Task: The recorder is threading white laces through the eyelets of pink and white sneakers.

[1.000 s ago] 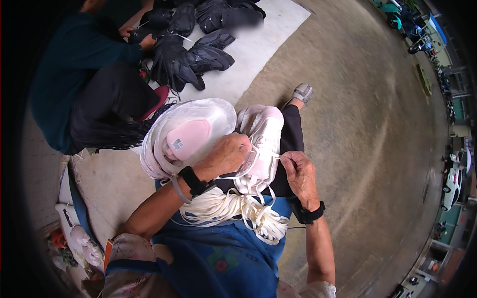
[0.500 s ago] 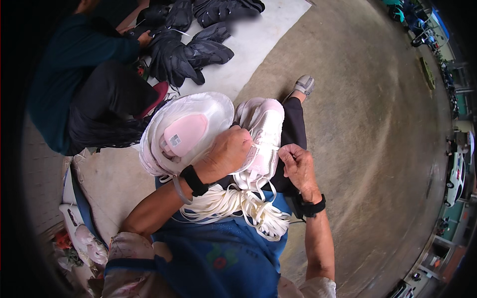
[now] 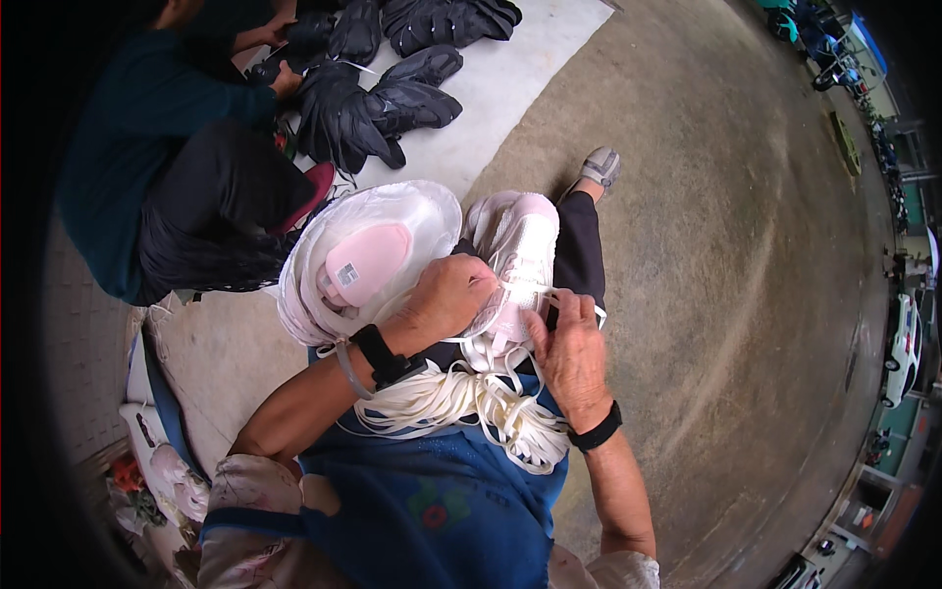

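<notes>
A white and pale pink sneaker upper (image 3: 528, 240) lies on my lap, toe pointing away, against another like it. My left hand (image 3: 446, 294) is closed at its left side, pinching a white shoelace by the eyelets; the fingertips are partly hidden. On the right side of the sneaker my right hand (image 3: 571, 358) has its fingers bent round the shoelace (image 3: 601, 315), which loops out past the knuckles. Below both hands a thick bundle of cream shoelaces (image 3: 471, 407) rests on my blue apron (image 3: 432, 491). Left of the sneaker sit nested white uppers with a pink insole (image 3: 368, 263).
At the left a person in dark clothes (image 3: 196, 108) sits handling black shoe uppers (image 3: 392, 103) heaped on a pale sheet (image 3: 520, 69). More white uppers (image 3: 167, 471) lie low at the left. Concrete floor (image 3: 726, 294) stretches right toward parked vehicles (image 3: 901, 344).
My right hand has moved left and slightly down, over the sneaker's edge, and a lace loop now shows beside it. My left hand stays nearly in place. The other person's hands have shifted.
</notes>
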